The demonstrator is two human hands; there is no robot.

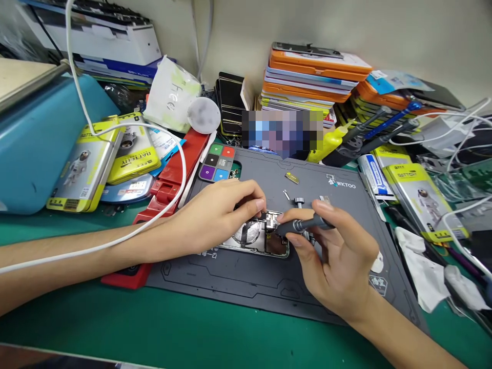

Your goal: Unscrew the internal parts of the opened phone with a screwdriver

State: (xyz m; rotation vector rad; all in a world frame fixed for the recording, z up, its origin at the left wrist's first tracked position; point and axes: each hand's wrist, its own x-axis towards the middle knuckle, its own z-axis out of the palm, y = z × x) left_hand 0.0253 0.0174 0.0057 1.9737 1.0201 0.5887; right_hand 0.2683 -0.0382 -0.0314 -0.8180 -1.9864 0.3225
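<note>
An opened phone body (257, 237) lies on a dark grey repair mat (249, 279), its insides showing. My left hand (215, 215) lies over its left part, fingers pressed together on the phone near a small metal part (271, 221). My right hand (338, 256) is closed round a dark screwdriver (303, 224) whose tip points left at that metal part. Small loose parts lie on the mat just behind: a gold piece (292, 178), a short pin (286, 194) and a dark screwdriver bit (299, 201).
A colour-squared magnetic tray (217, 163) sits at the mat's back left. Red plastic tool (169, 190), yellow battery packs (130, 154), blue case (34, 143) lie left. Stacked orange boxes (311, 72) stand behind. Screwdrivers (380, 130), cables and cloths (426, 266) crowd the right. A white cable (161, 215) crosses my left forearm.
</note>
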